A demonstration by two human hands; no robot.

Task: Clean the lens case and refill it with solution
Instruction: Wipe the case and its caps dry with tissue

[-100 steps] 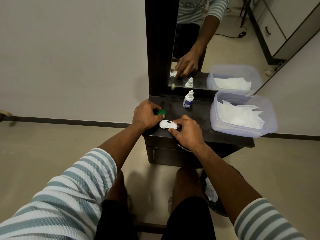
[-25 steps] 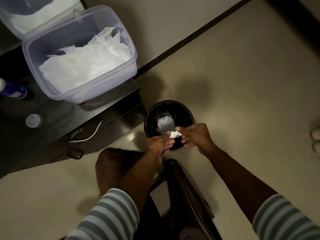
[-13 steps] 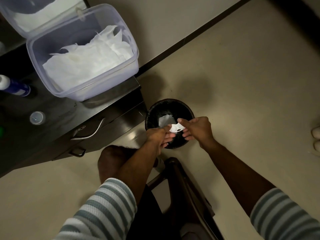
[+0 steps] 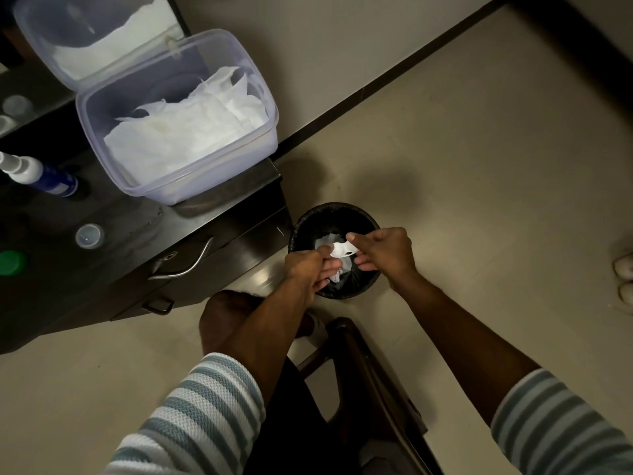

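We look down on 2 hands meeting over a black waste bin on the floor, the white lens case held between them above its mouth. The left hand pinches the case's near end with curled fingers; the right hand grips the far end between thumb and forefinger. Crumpled white paper lies in the bin just beneath the case. Whether the case's wells hold any liquid we cannot tell from this angle. Up and to the left of the left hand stands a dark cabinet, bearing a clear tub of tissues, a blue-labelled solution bottle, a clear cap and a green cap. Both forearms emerge from striped sleeves nearest us.
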